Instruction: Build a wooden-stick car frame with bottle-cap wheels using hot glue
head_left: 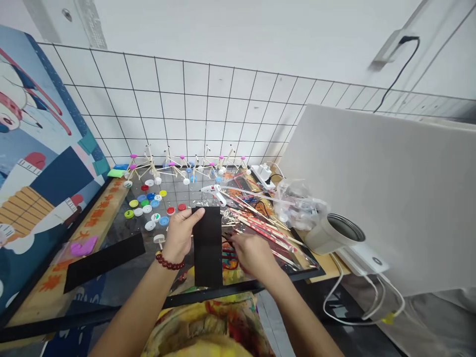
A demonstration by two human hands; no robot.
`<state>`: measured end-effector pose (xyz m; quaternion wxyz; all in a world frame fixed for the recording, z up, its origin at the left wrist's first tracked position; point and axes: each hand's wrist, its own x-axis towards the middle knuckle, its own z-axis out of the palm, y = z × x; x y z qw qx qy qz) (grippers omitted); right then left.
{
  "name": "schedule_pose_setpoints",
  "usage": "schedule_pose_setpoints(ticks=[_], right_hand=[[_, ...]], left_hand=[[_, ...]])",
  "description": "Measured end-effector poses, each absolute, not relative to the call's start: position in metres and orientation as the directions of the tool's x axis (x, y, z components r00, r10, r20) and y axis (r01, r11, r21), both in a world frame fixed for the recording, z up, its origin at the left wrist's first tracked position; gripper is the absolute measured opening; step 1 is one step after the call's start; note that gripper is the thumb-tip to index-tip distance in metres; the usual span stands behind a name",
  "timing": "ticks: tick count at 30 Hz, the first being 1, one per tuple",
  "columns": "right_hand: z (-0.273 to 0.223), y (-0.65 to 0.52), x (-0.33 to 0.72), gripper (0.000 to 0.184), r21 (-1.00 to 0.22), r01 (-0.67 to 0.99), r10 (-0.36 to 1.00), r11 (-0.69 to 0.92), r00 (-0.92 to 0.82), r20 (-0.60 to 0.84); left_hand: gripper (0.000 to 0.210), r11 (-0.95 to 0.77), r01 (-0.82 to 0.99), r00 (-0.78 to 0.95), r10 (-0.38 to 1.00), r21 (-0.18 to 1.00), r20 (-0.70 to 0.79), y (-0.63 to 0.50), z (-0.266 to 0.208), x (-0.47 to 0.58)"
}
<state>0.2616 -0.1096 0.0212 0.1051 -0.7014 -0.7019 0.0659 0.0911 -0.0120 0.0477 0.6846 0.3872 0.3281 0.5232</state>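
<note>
In my left hand point(179, 234) is a black rectangular piece of card point(207, 248), pinched near its top left edge with the thumb on its face. My right hand point(253, 252) is just right of the card, its fingers curled together, back of the hand up. Dark slim bits show at its fingertips; I cannot make out what they belong to. Dark looped handles point(229, 262), like those of scissors, lie just below these fingertips. Another black strip point(106, 260) lies flat at the left, with a pink lump point(84, 246) of soft clay beside it.
Several coloured bottle caps point(150, 197) lie left of a white glue gun point(214, 192). Stick figures point(178, 166) stand along the back. Wooden sticks with red wrappers point(266, 229), a plastic bag point(297, 201), a power strip point(263, 176) and a pot point(334, 235) are at the right.
</note>
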Motion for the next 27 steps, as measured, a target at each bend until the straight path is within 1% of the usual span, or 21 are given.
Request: schedule_pose_setpoints(ticks=[1, 2, 3, 4, 5, 6, 8, 11, 15, 18, 20, 23, 24, 25, 27], right_hand=[[0.024, -0.112, 0.264, 0.026, -0.396, 0.918, 0.986, -0.018, 0.082, 0.146], [0.027, -0.113, 0.264, 0.025, -0.576, 0.817, 0.96, -0.009, 0.168, 0.224], [0.03, -0.113, 0.262, 0.025, -0.739, 0.673, 0.931, 0.032, 0.249, 0.268], [0.031, -0.111, 0.259, 0.028, -0.851, 0.518, 0.909, 0.088, 0.307, 0.281], [0.032, -0.109, 0.254, 0.032, -0.91, 0.391, 0.901, 0.135, 0.333, 0.277], [0.032, -0.105, 0.249, 0.035, -0.94, 0.298, 0.899, 0.168, 0.344, 0.27], [0.029, -0.098, 0.239, 0.032, -0.965, 0.175, 0.907, 0.193, 0.343, 0.244], [0.023, -0.09, 0.231, 0.03, -0.983, 0.041, 0.927, 0.18, 0.329, 0.183], [0.018, -0.09, 0.234, 0.028, -0.978, -0.046, 0.927, 0.203, 0.33, 0.177], [0.017, -0.097, 0.24, 0.028, -0.973, -0.08, 0.91, 0.214, 0.379, 0.169], [0.019, -0.104, 0.243, 0.028, -0.969, -0.111, 0.901, 0.22, 0.405, 0.158], [0.022, -0.117, 0.242, 0.026, -0.94, -0.255, 0.928, 0.228, 0.348, 0.131], [0.022, -0.121, 0.24, 0.025, -0.924, -0.313, 0.943, 0.22, 0.311, 0.119], [0.022, -0.124, 0.237, 0.024, -0.912, -0.358, 0.956, 0.202, 0.273, 0.105], [0.017, -0.126, 0.228, 0.024, -0.914, -0.378, 0.975, 0.147, 0.208, 0.071]], left_hand=[[0.027, 0.156, -0.452, 0.252, 0.967, 0.878, -0.043, -0.014, 0.044, 0.091], [0.026, 0.161, -0.444, 0.265, 0.963, 0.881, -0.043, -0.017, 0.041, 0.09], [0.026, 0.165, -0.437, 0.277, 0.96, 0.884, -0.043, -0.019, 0.04, 0.089], [0.026, 0.168, -0.431, 0.285, 0.957, 0.887, -0.043, -0.022, 0.039, 0.089], [0.027, 0.17, -0.426, 0.292, 0.956, 0.889, -0.043, -0.024, 0.038, 0.088], [0.027, 0.166, -0.422, 0.293, 0.955, 0.891, -0.04, -0.027, 0.038, 0.088], [0.028, 0.157, -0.414, 0.291, 0.956, 0.896, -0.034, -0.032, 0.037, 0.088], [0.03, 0.198, -0.42, 0.318, 0.946, 0.885, -0.061, -0.038, 0.035, 0.087], [0.037, 0.281, -0.456, 0.337, 0.933, 0.845, -0.129, -0.041, 0.038, 0.075], [0.037, 0.254, -0.497, 0.276, 0.953, 0.83, -0.126, -0.037, 0.053, 0.046], [0.032, 0.174, -0.495, 0.167, 0.98, 0.851, -0.103, -0.032, 0.071, 0.015], [0.026, 0.042, -0.326, -0.011, 0.999, 0.945, -0.048, -0.023, 0.096, -0.039], [0.021, 0.02, -0.273, -0.103, 0.993, 0.962, -0.05, -0.02, 0.101, -0.056], [0.019, 0.043, -0.2, -0.151, 0.986, 0.979, -0.074, -0.016, 0.103, -0.071], [0.016, 0.136, 0.002, -0.209, 0.969, 0.991, -0.132, -0.006, 0.097, -0.097]])
